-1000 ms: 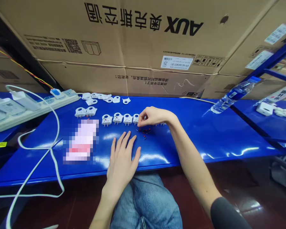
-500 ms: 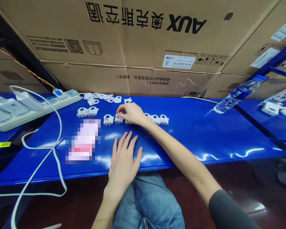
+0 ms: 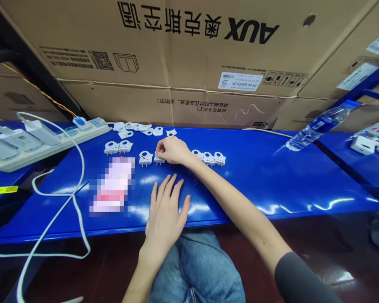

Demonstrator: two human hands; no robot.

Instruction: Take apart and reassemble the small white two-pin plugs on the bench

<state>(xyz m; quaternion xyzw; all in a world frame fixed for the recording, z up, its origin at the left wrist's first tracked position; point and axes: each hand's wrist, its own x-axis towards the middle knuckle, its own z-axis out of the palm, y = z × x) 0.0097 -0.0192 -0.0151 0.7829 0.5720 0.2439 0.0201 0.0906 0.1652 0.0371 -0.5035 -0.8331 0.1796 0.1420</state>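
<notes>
cardboard (image 3: 139,99) behind, upside-down aux lettering (image 3: 252,30), right hand (image 3: 174,150) over white plugs (image 3: 159,159)

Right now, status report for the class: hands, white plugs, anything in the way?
Left hand open on blue table. Right hand pinched at a white plug, any held part unclear. It hides others mid-row.

Bright overhead light glares off the blue tabletop (image 3: 249,176).

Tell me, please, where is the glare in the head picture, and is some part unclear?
Head view: glare streaks on the blue table, near its right front edge and beside the left hand; head view: a pixelated patch hides detail; head view: dark floor, with a bright reflection.
</notes>
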